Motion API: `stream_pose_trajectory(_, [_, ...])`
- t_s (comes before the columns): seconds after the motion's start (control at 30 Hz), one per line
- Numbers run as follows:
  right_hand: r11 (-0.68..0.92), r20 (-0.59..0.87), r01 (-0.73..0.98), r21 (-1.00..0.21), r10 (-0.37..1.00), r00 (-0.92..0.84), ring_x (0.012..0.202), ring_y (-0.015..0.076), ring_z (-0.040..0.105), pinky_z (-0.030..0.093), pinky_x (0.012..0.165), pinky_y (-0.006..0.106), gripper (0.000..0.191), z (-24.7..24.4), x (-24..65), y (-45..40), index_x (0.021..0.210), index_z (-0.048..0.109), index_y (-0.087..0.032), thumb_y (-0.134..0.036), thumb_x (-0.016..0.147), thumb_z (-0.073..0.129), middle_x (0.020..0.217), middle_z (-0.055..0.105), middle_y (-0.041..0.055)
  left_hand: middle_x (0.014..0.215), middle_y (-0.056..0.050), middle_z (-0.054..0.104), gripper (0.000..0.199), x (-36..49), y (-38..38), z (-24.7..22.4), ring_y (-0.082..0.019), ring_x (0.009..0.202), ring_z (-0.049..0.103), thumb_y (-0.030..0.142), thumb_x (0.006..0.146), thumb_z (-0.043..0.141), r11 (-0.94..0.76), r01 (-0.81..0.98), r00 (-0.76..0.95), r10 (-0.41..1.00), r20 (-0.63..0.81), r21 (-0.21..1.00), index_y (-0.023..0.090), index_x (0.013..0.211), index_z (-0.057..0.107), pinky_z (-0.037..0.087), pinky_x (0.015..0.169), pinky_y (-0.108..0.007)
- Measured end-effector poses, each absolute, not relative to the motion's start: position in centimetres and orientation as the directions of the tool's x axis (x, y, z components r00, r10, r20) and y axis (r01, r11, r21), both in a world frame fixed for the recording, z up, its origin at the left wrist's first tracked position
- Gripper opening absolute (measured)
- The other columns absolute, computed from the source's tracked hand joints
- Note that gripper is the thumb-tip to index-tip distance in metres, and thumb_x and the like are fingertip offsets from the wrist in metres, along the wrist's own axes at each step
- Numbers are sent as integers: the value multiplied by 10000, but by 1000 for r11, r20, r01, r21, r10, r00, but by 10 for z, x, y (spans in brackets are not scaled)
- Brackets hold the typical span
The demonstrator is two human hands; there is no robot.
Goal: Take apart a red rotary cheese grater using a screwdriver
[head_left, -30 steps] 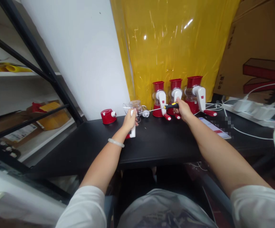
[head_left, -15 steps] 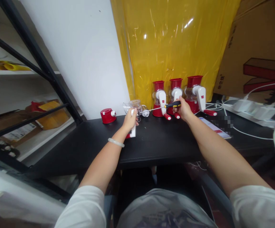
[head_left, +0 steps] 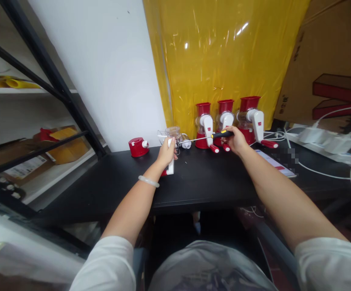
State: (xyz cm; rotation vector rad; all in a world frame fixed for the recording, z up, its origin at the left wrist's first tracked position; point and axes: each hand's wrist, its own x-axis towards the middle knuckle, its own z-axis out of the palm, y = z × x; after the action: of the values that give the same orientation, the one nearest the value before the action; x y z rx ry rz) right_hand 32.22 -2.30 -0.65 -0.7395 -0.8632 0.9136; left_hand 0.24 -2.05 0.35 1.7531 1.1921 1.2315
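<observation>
In the head view, the left hand (head_left: 167, 154) is closed round the crank (head_left: 171, 165), held over the near side of the table (head_left: 111, 186) with its red knob (head_left: 163, 173) low. The right hand (head_left: 236, 141) is curled round the handle of the screwdriver (head_left: 220, 134) — its shaft points left, to the crank's upper end; whether the tip touches is too small to tell. A clear body (head_left: 173, 131) sits just behind the left hand, the red base (head_left: 137, 148) left of it. Three grinders (head_left: 225, 117) stand upright behind the screwdriver; the phone (head_left: 274, 162) lies beside the right forearm.
</observation>
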Motion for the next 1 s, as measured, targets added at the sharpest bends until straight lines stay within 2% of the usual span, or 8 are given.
stream_pose_trajectory(0.17, [377, 275, -276, -884, 897, 347, 384, 153, 400, 383, 380, 285, 458, -8, 319, -25, 742, 508, -269, -643, 888, 728, 426, 354, -71, 655, 80, 557, 268, 2, -20, 3, -110, 429, 571, 499, 1109, 461, -348, 306, 124, 938, 325, 886, 239, 1132, 525, 499, 467, -223])
stream_pose_trajectory(0.3, [387, 279, -256, -886, 885, 373, 390, 130, 378, 392, 388, 258, 358, -9, 318, -22, 746, 530, -259, -508, 891, 742, 419, 343, -80, 656, 80, 551, 295, 1, -17, 2, -103, 426, 563, 529, 1106, 461, -356, 288, 131, 934, 332, 889, 241, 1105, 525, 491, 468, -215])
stream_pose_trajectory(0.47, [383, 251, -306, -871, 885, 393, 466, 123, 490, 441, 428, 231, 227, -6, 318, -19, 764, 547, -234, -319, 812, 751, 530, 478, -44, 659, 78, 558, 321, 1, -16, 2, -100, 428, 560, 555, 1101, 460, -363, 284, 121, 932, 342, 888, 244, 1133, 532, 480, 471, -210])
stream_pose_trajectory(0.57, [371, 232, -326, -869, 890, 393, 502, 122, 540, 490, 463, 234, 197, -4, 317, -21, 788, 558, -224, -267, 781, 750, 606, 550, -24, 659, 77, 562, 325, 2, -19, 3, -104, 429, 565, 559, 1097, 461, -350, 295, 108, 937, 333, 889, 245, 1141, 533, 486, 475, -215])
stream_pose_trajectory(0.7, [367, 225, -323, -873, 888, 401, 474, 116, 522, 474, 440, 231, 270, -4, 316, -23, 811, 521, -239, -364, 848, 758, 598, 546, -37, 659, 78, 563, 304, 2, -21, 4, -107, 428, 570, 538, 1100, 463, -348, 302, 115, 938, 328, 887, 243, 1131, 527, 488, 469, -217])
stream_pose_trajectory(0.87, [374, 272, -260, -890, 895, 354, 392, 128, 405, 357, 348, 246, 453, -10, 317, -24, 836, 466, -278, -599, 862, 785, 488, 417, -82, 652, 80, 554, 292, 1, -18, 3, -112, 431, 568, 524, 1104, 450, -352, 287, 117, 936, 332, 891, 246, 1146, 528, 499, 469, -223])
stream_pose_trajectory(1.0, [378, 281, -246, -893, 893, 351, 388, 122, 375, 348, 372, 234, 401, -12, 318, -23, 805, 456, -275, -519, 860, 769, 450, 374, -91, 661, 80, 563, 306, 0, -15, 1, -108, 432, 570, 545, 1097, 459, -353, 292, 117, 935, 334, 889, 250, 1139, 529, 494, 473, -220])
